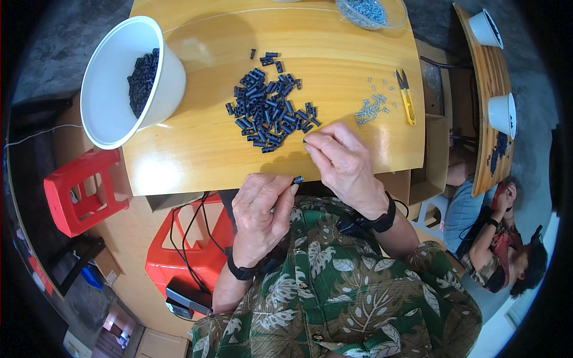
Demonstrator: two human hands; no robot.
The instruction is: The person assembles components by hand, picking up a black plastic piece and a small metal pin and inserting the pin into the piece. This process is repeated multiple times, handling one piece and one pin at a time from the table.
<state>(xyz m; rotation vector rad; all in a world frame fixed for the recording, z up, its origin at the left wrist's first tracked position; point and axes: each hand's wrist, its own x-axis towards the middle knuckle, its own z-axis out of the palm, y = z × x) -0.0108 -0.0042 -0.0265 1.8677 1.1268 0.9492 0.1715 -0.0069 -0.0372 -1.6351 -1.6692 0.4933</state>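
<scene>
My left hand (262,203) is closed at the table's front edge. It pinches a small black plastic sleeve (298,179) between thumb and forefinger, one end sticking out. A little higher and to the right, my right hand (341,156) is closed in a pinch. A tiny dark tip shows at its fingertips, too small to name. Just beyond both hands lies a loose heap of similar black plastic sleeves (265,110) on the wooden table (209,161). Small silver screws (371,110) are scattered to the right of my right hand, beside yellow-handled snips (407,98).
A white tub (173,77) holding black parts stands at the left. A clear bowl (370,13) of small bluish metal pieces sits at the far edge. Red stools (83,191) are at the left and below. At the right, another person (501,238) sits by a second table (486,101).
</scene>
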